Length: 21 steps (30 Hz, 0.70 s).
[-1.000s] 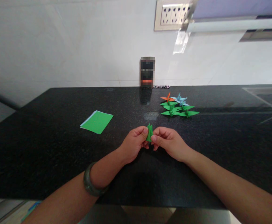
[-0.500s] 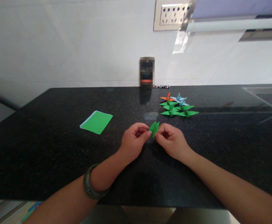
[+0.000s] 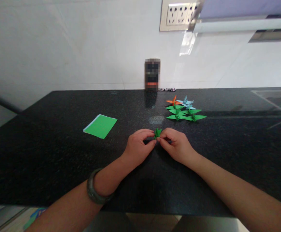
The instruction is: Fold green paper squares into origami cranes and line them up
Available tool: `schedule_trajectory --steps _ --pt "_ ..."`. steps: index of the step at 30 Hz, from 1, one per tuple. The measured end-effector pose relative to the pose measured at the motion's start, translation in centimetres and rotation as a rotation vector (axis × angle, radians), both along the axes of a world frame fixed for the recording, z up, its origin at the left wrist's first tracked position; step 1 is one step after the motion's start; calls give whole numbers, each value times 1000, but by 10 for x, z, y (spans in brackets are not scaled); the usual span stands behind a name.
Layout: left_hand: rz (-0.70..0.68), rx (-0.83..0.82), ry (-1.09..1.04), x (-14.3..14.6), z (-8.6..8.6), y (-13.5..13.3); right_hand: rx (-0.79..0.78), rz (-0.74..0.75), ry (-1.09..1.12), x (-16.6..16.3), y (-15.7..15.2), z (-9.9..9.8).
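My left hand (image 3: 139,146) and my right hand (image 3: 176,145) meet over the middle of the black counter (image 3: 46,154). Both pinch a small folded green paper piece (image 3: 157,133) between thumb and fingers; only its top pokes out between them. The fingers of both hands are curled closed around it, low against the counter. A dark bangle (image 3: 92,190) sits on my left wrist.
A stack of green paper sheets (image 3: 100,126) lies to the left. Several finished paper cranes (image 3: 185,111), green, orange and blue, sit at the back right. A dark blurred object (image 3: 152,74) leans against the wall, under a socket panel (image 3: 177,15).
The hands have moved forward and lowered toward the counter. The green piece, upright a second ago, is now tucked lower between the fingers with less of it showing.
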State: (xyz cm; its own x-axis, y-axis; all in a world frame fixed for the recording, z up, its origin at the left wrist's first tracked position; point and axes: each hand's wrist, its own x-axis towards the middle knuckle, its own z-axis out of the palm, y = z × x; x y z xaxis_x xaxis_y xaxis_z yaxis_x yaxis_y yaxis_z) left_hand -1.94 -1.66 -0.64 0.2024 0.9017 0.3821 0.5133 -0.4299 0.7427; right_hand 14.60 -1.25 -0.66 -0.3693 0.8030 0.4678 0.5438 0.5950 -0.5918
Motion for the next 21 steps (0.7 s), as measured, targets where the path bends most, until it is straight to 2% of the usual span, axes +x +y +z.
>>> schedule_trajectory --steps 6,10,14,18,21 --pt "-1 92 79 -1 -1 2 64 130 -37 5 5 -1" --pt "-74 164 60 -4 0 3 133 214 -81 12 8 3" --pt "-153 276 75 -6 3 3 152 185 -40 16 10 5" --pt "-175 338 143 -7 4 3 113 130 -9 17 9 2" --pt "-172 348 186 -7 2 4 114 176 -41 17 8 1"
